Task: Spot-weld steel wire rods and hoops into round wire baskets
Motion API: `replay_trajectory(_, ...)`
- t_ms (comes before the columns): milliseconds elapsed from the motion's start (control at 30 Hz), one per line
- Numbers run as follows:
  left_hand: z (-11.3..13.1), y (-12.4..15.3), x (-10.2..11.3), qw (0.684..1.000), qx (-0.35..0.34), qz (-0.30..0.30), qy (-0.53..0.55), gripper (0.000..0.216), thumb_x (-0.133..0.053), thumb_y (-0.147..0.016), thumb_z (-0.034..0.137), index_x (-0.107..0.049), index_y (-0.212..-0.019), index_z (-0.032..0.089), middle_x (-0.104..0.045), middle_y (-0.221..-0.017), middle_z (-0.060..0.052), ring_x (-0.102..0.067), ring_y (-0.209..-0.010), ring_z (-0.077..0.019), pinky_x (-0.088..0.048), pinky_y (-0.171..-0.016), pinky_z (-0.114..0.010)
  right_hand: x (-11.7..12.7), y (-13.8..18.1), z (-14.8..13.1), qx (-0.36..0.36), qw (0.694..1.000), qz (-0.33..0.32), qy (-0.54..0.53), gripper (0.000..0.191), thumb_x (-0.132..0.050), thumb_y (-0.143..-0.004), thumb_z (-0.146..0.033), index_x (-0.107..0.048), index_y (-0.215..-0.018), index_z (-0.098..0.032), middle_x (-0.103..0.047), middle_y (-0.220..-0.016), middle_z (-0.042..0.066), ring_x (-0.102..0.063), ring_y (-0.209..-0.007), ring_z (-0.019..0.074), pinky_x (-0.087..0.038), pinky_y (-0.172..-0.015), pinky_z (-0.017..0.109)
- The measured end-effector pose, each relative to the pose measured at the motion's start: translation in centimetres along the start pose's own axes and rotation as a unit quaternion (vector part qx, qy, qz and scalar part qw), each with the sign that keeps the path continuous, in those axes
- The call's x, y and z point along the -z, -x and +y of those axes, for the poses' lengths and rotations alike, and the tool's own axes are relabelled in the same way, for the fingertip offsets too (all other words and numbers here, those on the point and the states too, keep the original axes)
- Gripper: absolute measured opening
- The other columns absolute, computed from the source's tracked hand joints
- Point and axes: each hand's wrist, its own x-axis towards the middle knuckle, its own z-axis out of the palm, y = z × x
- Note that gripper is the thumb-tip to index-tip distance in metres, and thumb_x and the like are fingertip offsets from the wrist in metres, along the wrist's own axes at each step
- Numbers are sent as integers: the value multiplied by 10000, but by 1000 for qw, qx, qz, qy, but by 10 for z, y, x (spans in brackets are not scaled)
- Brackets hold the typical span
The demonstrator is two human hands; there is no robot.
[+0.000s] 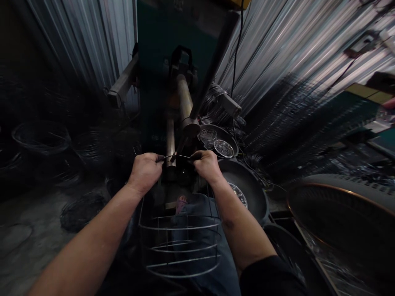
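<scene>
L hand [144,172] clamped round one end of a thin bent wire [174,156], R hand [206,166] shut on the other end, both fists tight, knuckles up! Wire's arcing across the short gap btwn them, right over a steel roller [170,148], w/ a 2nd, thicker roller [184,100] up behind it. Just below the hands, a round wire cage [180,246], rings and uprights, sitting in front of the person's jeans [200,218]. Off the R forearm, a big black pan [247,193], touching distance, shiny wire bits inside. Beyond that, a dark tray [224,139] w/ round wire pieces, then a wire coil [212,102]. Far left, dark wire baskets [41,137] on the floor, and corrugated metal sheeting [271,53] up top R.
</scene>
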Motion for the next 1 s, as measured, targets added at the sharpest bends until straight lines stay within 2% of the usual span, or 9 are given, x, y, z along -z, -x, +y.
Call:
replay_trajectory(233,-1,0,0,1000,-2,10,13,234,-562,-770,196,-751,-908,201,-736,-934,-57,-671,-938,-213,-493,-900,-316,2,0,-2,-1,1000,-2,8,172,-656,-615,-109,-752,-730,-193,-690,-628,14,-660,-654,194,-505,-607,252)
replay_trajectory(500,1,-2,1,1000,11,-4,-14,232,-577,-770,188,-749,-926,176,-731,-952,-81,-668,-957,-233,-500,-882,-316,3,0,-7,-3,999,-7,36,216,-632,-617,-54,-755,-723,-198,-694,-636,12,-662,-664,187,-496,-621,245)
replay_trajectory(800,-3,-4,0,999,-3,-5,-35,226,-565,-773,201,-754,-891,168,-733,-938,-89,-671,-939,-238,-498,-880,-311,4,-3,-11,-4,998,-9,58,180,-659,-616,-56,-748,-692,-193,-676,-608,10,-656,-669,192,-503,-641,253)
replay_trajectory(1000,-1,-4,2,999,1,-8,-47,243,-566,-770,172,-749,-928,148,-729,-952,-106,-664,-965,-235,-489,-874,-292,6,-4,-15,-32,996,-18,78,212,-644,-626,-49,-762,-747,-177,-693,-646,31,-666,-709,205,-510,-689,259)
